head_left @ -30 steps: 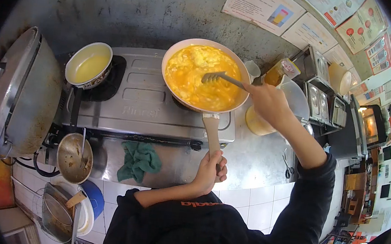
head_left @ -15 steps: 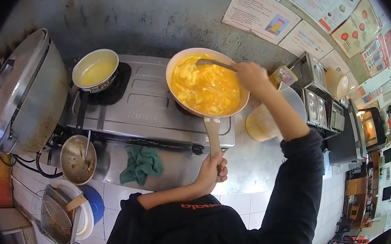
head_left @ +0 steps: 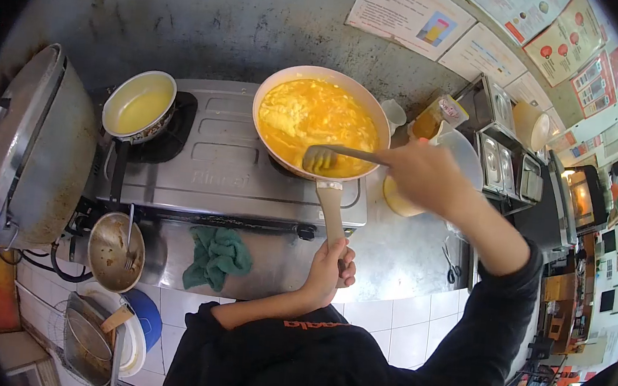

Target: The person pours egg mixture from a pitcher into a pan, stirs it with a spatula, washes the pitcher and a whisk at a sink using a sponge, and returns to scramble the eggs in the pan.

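Observation:
A frying pan stands on the right side of the gas stove, full of yellow, partly set scrambled egg. My left hand is wrapped round the pan's beige handle near its end. In my right hand, closed and slightly blurred, is a dark spatula. Its slotted-looking head rests in the egg at the near side of the pan. Right of the pan, a clear plastic jug with yellow liquid low inside is partly hidden behind my right hand.
A small pot sits on the left burner beside a large lidded pot. A green cloth lies on the counter's front edge, near a metal bowl holding a fork. Scissors lie at right. Metal containers stand behind.
My right hand has swept the spatula from the far side of the pan to its near side. The left hand keeps its grip on the handle. The view has shifted slightly.

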Demonstrator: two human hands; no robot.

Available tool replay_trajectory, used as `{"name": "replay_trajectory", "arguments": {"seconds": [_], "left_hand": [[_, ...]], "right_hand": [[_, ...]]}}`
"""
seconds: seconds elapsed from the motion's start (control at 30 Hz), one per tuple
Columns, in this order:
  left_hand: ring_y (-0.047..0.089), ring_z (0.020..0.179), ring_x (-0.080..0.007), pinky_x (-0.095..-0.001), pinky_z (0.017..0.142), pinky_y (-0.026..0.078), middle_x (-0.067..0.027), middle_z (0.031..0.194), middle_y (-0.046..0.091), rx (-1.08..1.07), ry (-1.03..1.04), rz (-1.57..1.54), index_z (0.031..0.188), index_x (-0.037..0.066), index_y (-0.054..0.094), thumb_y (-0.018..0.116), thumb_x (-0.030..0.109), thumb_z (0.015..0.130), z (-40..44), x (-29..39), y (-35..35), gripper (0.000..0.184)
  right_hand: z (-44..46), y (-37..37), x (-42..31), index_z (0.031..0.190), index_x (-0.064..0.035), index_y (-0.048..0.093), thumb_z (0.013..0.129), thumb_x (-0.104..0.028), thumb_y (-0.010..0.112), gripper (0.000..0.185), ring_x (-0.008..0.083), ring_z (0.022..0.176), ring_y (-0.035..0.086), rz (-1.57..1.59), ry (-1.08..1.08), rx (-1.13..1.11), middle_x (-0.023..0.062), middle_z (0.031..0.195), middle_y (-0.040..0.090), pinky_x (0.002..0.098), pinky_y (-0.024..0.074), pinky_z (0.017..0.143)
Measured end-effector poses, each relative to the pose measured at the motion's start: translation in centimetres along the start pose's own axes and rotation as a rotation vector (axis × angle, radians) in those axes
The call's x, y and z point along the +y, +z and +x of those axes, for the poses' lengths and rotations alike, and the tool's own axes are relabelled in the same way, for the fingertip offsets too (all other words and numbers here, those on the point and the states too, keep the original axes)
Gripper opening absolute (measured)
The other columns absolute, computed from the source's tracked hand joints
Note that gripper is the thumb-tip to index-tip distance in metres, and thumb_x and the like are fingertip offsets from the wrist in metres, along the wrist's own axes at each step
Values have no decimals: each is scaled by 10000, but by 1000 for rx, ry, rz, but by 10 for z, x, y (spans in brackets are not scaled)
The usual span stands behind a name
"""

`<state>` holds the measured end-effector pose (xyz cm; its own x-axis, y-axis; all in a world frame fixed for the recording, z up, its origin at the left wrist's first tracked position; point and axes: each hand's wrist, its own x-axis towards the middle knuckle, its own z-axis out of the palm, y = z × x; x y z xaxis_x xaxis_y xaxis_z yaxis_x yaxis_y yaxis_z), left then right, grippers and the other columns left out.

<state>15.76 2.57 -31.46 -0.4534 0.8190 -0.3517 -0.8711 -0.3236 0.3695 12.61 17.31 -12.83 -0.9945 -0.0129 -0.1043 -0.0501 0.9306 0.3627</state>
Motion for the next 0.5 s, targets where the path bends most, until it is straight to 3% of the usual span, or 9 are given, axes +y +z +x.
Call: {"name": "replay_trajectory", "arguments": {"seconds": [0.13,0.4,0.47,0.5], "left_hand": [[375,467,-103,-242,407,324,-18,686,398,2,-3,0,937,109,382,412,271,885,1,1,-1,173],[379,461,-102,-243,400,329,-17,690,404,13,-9,1,941,101,369,420,265,882,0,0,0,182],[380,467,-103,-244,405,326,-15,691,405,9,-1,1,940,105,373,417,262,883,0,0,-1,172],[380,467,-103,-244,405,326,-15,691,405,8,4,2,940,105,373,417,262,883,0,0,-1,172]], "right_hand": [[17,12,-39,1050,-41,527,746,-86,476,312,232,529,592,22,74,69,103,575,572,326,467,464],[68,35,-54,995,0,522,768,-80,452,250,242,544,603,44,138,97,116,602,585,326,482,465],[82,41,-52,775,-42,594,778,-111,470,141,203,593,621,56,203,134,92,657,616,284,484,488],[89,45,-49,775,-42,594,778,-111,470,141,203,593,621,55,201,139,92,657,616,284,484,488]]}}
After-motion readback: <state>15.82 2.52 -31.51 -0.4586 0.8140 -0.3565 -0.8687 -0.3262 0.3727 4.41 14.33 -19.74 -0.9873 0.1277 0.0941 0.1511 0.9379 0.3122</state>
